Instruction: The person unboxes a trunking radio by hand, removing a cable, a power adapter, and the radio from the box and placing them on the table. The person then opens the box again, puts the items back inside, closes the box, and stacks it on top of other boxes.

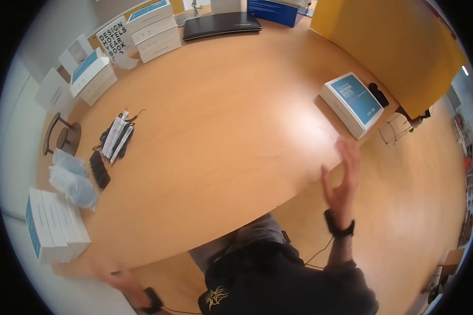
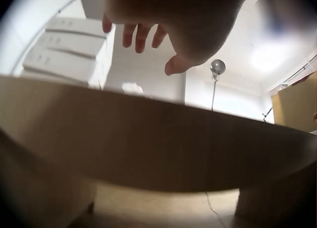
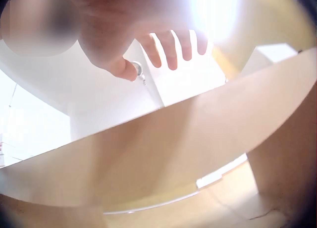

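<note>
My right hand [image 1: 344,184] is raised at the table's front right edge with its fingers spread and nothing in them. Just beyond its fingertips a white box with a blue lid [image 1: 356,100] lies on the table. Down at the front left edge, my left hand [image 1: 115,278] is blurred, near a row of white boxes [image 1: 63,226] with blue faces. The left wrist view shows this hand [image 2: 183,20] with loosely bent, separate fingers above the table edge, holding nothing. In the right wrist view the other hand [image 3: 143,25] hangs over the table rim, its fingers apart.
Along the left side lie clear plastic bags [image 1: 73,181], a black strip-like object [image 1: 100,170], bundled cables [image 1: 115,137] and a dark wooden piece [image 1: 65,136]. More white boxes [image 1: 155,34] are stacked at the back, beside a flat black case [image 1: 222,26]. A yellow panel [image 1: 394,47] borders the right.
</note>
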A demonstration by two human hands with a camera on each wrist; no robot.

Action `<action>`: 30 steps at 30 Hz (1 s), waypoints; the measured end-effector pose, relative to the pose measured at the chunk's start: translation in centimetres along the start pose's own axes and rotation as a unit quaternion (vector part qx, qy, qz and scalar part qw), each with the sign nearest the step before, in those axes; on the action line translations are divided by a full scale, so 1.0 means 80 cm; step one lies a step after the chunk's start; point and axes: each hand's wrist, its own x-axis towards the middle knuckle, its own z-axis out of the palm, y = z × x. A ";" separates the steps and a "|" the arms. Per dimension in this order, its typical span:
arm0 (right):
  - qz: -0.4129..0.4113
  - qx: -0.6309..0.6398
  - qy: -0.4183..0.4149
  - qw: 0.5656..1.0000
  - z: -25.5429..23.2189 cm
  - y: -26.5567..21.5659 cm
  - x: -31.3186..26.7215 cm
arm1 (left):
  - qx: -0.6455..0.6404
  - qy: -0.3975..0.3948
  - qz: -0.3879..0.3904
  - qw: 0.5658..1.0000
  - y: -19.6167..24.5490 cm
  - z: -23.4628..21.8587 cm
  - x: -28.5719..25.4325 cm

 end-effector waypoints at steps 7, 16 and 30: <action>0.085 -0.148 -0.058 0.984 0.001 0.123 0.047 | -0.111 -0.099 -0.067 0.987 0.142 0.027 -0.021; 0.018 -0.123 -0.080 0.989 -0.027 0.047 0.037 | -0.071 -0.143 -0.043 0.986 0.178 0.005 -0.005; -0.163 0.102 -0.306 0.932 -0.056 -0.056 0.037 | -0.103 -0.152 -0.050 0.982 0.177 0.007 -0.004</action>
